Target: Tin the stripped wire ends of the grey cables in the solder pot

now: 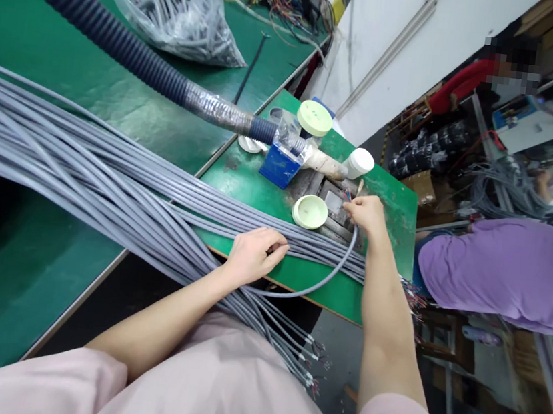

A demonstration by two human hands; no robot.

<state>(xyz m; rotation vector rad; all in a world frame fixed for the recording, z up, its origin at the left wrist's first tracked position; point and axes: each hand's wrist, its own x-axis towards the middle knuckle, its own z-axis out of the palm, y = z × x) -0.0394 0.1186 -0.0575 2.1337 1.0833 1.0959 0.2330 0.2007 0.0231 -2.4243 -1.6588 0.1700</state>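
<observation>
My right hand (367,213) pinches the end of a bent grey cable (320,285), and thin coloured wires stick out past the fingertips. It is above a small metal block (335,201) beside an open pale green jar (310,212). The cable loops down and back toward my left hand (257,253). That hand lies curled on the bundle of grey cables (197,197), its thumb near the bent fingers; whatever is inside its grip is hidden. Stripped wire ends (414,298) fan out past the bench's right edge, and more (312,366) hang below my left arm.
A dark corrugated hose (125,47) crosses above the bench, its nozzle beside a blue box (279,165). A white jar (360,163) and a round pale green lid (314,117) stand behind. A clear bag (179,10) lies farther back. A person in purple (505,272) is at right.
</observation>
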